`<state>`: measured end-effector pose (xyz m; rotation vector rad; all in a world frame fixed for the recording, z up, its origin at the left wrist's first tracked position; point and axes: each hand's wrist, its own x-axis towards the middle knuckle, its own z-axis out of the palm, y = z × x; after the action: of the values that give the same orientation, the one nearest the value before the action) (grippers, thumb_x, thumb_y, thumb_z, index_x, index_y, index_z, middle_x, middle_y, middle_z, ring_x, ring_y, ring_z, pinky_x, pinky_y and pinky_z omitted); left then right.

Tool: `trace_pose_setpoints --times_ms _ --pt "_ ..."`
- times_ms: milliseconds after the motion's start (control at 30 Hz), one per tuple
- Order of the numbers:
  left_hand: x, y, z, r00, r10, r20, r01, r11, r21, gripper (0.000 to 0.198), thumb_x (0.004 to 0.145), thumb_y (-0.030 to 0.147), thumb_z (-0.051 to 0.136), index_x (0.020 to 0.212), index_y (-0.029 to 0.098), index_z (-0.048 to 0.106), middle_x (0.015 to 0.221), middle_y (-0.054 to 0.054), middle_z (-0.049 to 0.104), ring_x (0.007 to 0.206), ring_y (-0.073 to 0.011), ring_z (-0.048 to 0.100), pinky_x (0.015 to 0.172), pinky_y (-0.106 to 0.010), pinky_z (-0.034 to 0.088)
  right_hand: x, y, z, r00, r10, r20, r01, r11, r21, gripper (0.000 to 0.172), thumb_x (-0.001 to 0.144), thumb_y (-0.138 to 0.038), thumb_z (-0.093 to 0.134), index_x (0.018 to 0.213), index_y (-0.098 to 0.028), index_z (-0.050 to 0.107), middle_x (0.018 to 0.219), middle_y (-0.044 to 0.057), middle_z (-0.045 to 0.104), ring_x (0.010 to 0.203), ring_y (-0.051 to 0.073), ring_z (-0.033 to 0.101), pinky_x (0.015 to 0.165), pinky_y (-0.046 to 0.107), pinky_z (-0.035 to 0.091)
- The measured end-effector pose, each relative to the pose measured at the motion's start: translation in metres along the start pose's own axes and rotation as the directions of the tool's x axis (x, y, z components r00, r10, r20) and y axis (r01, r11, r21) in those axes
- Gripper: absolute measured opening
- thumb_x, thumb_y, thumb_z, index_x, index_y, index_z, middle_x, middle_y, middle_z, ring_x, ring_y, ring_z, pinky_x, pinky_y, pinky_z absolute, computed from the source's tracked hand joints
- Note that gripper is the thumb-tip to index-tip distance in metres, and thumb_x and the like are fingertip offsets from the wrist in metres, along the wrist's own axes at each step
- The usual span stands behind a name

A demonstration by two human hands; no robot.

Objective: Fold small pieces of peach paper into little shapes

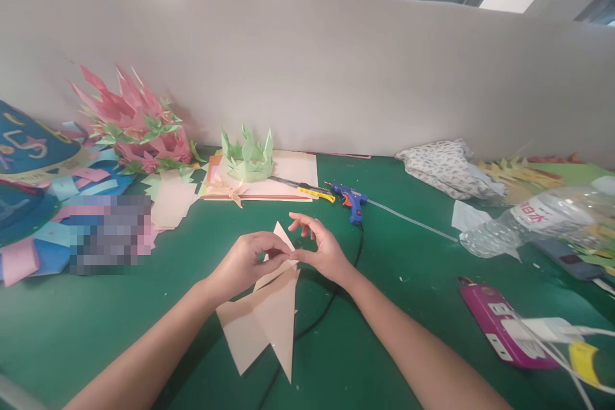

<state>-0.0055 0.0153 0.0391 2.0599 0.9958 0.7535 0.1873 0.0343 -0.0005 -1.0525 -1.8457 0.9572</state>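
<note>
Left hand [252, 262] pinches pointed, pale-peach paper [279, 311], tips toward the green tabletop's near edge. Right hand's [323, 250] fingers spread open.

1 head-worn camera, near above the green table [413, 253], looks forward and down, facing the pale partition [307, 64].

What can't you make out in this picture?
Head view: parts of the cream paper pieces, hidden by the left hand and right hand.
Head view: part of the blue hat, cut off by the left edge.
Head view: what lies under the pixelated patch.
Head view: full wording on the bottle, blurred.
</note>
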Motion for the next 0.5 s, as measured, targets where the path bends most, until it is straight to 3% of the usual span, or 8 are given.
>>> trace_pose_setpoints --times_ms 233,400,500 --pt "-0.001 -0.008 0.004 0.991 0.13 0.027 -0.13 0.921 0.367 0.014 0.083 0.018 0.045 0.077 0.016 0.058 0.068 -0.001 0.056 0.062 -0.0118 0.046 0.057 -0.022 0.038 -0.001 -0.007 0.002 0.994 -0.101 0.03 0.104 0.987 -0.124 0.057 0.073 -0.028 0.067 0.125 -0.029 0.041 0.098 0.001 0.059 0.081 0.017 0.045 0.082 0.034 0.039" --pt "-0.001 -0.004 0.004 0.989 0.142 0.034 -0.145 0.928 0.344 0.009 0.077 0.014 0.048 0.07 0.016 0.053 0.066 0.0 0.052 0.062 -0.0117 0.043 0.056 -0.022 0.035 0.0 -0.005 0.004 0.993 -0.114 -0.01 0.111 0.982 -0.154 0.06 0.071 -0.028 0.069 0.124 -0.027 0.042 0.093 0.001 0.06 0.078 0.017 0.047 0.083 0.035 0.039" --pt "-0.002 0.005 0.0 0.995 0.077 0.057 -0.086 0.978 0.189 0.011 0.071 0.007 0.047 0.066 0.017 0.051 0.064 0.001 0.049 0.059 -0.0102 0.042 0.055 -0.021 0.036 0.003 0.004 0.002 0.987 -0.087 -0.137 0.072 0.991 -0.115 0.045 0.078 -0.024 0.06 0.12 -0.024 0.046 0.087 0.001 0.061 0.074 0.015 0.05 0.078 0.032 0.042"
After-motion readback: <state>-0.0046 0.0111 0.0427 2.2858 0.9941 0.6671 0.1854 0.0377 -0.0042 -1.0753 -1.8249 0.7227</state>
